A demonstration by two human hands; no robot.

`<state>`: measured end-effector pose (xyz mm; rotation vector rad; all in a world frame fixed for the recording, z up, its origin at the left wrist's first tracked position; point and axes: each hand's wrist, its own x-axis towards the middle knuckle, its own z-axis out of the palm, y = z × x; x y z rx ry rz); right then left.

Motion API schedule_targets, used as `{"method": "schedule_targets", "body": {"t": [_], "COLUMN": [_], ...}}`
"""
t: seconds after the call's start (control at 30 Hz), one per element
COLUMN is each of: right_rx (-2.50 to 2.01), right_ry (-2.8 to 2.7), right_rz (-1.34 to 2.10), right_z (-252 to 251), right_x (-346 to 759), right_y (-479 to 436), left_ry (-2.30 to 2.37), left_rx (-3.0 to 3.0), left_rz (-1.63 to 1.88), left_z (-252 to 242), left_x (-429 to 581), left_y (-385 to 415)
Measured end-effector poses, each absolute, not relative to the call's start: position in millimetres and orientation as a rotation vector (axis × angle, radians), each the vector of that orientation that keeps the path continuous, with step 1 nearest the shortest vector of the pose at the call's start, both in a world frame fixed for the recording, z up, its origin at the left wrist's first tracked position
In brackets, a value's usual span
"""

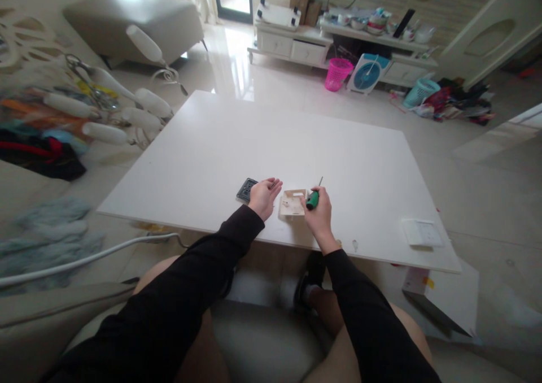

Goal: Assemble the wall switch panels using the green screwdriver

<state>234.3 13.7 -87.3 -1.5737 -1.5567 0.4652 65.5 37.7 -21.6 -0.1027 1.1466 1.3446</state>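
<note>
While the right hand (320, 212) gripped a green-handled screwdriver (312, 200) beside a shallow, square plastic box (292, 205), the left hand (263, 198) cupped half-open, its contents unclear.

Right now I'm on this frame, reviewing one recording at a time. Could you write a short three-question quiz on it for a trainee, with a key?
1. Which hand holds the screwdriver?
2. True or false: the screwdriver's tip is inside the white box.
3. What does the left hand partly hide?
A) the fan
B) the dark plate
C) the pink basket

Key:
1. The right hand.
2. False: the tip points away from the box, up and forward.
3. B.
</note>
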Motion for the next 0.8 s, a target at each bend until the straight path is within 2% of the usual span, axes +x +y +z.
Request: {"method": "schedule_targets", "body": {"t": [0.4,0.8], "right_rx": [-1.662,-1.664], "right_ry": [-1.602,-1.584], "right_rz": [0.512,0.602], "right_z": [-97,-84], "right_x": [224,223], "right_y": [9,9], "left_ry": [1.264,1.291], "left_rx": [-0.078,0.026], "left_rz": [1.147,1.049], "left_z": [-30,-37], "left_x": [56,61], "left_y": [49,46]}}
